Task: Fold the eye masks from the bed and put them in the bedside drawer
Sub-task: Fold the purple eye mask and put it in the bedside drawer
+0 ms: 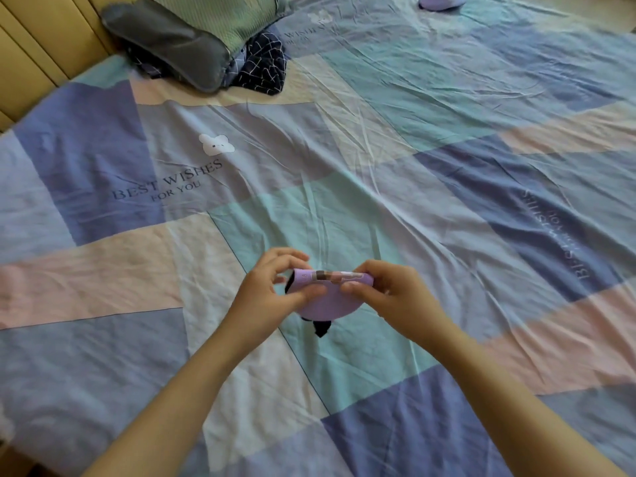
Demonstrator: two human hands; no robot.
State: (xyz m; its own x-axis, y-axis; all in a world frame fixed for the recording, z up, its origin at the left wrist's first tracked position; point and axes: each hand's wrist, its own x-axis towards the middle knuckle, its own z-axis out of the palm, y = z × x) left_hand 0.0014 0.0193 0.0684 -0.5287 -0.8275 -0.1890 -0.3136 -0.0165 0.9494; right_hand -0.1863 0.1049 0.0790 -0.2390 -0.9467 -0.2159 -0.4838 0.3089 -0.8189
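Folding purple eye mask (323,297) above bed's near middle | left hand (272,287) and right hand (389,297) pinch its doubled top edge, likely holding the crease flat | grey eye mask (165,43) waits by pillow (220,18), far-left corner | drawer unseen

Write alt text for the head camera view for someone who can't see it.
Two hands, left hand and right hand, pinch a folded purple eye mask above a pastel patchwork bedsheet. A grey eye mask lies on a green pillow at top left.
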